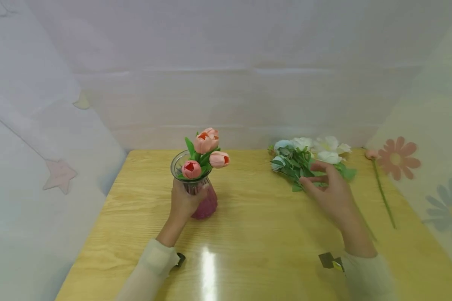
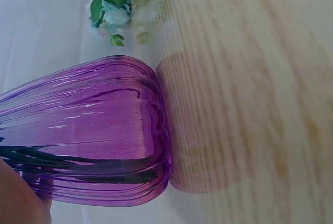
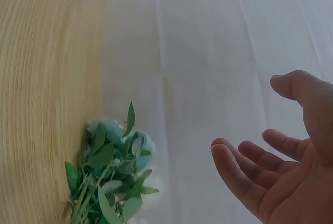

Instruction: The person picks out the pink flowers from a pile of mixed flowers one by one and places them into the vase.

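The left hand [image 1: 183, 203] wraps its curled fingers round the neck of a purple glass vase [image 1: 201, 196] of pink tulips [image 1: 206, 152], steadying it left of the table [image 1: 256, 234] centre. The right hand [image 1: 329, 190], fingers loosely spread, hovers over a white-and-blue bouquet [image 1: 305, 161] by the far edge.

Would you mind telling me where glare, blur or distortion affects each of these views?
Head view: a bright glare streak on the table near the front edge, and wide-angle bending at the sides. Left wrist view: the purple vase is sharp, the wood grain smeared. Right wrist view: the right hand is clear, the bouquet slightly soft.
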Motion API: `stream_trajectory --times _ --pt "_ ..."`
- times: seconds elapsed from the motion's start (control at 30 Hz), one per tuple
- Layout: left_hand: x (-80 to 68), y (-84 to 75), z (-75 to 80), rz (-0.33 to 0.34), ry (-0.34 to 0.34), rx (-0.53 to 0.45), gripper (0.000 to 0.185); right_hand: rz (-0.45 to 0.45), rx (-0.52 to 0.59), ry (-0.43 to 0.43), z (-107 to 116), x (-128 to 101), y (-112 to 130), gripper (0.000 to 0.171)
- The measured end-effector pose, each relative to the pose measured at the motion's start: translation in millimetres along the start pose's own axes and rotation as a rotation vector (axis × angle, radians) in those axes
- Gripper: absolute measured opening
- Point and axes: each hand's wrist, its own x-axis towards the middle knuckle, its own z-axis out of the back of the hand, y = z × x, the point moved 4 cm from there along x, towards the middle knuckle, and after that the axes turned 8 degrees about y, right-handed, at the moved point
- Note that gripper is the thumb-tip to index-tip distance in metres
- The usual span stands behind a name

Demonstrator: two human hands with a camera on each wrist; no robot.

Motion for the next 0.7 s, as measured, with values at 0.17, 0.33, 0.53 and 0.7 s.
stream_trajectory --times 0.17,0.33,0.53,0.7 --pt "0.7 1.8 4.1 0.0 0.005 -0.02 0.08 -0.067 -0.02 0.008 11.6 -4.4 -13.5 0.074" --pt "-0.2 4.0 3.4 0.034 0.01 0.01 0.081 -0.105 -0.072 -0.001 22.0 -10.8 -29.0 0.076" --pt "-0.7 3.5 2.5 0.027 0.004 0.031 0.082 -0.109 -0.115 0.006 32.6 -17.2 -47.4 0.078" --pt "0.0 2.0 1.6 0.019 0.013 0.037 0.084 -0.135 -0.159 0.049 40.3 -21.8 -67.4 0.083"
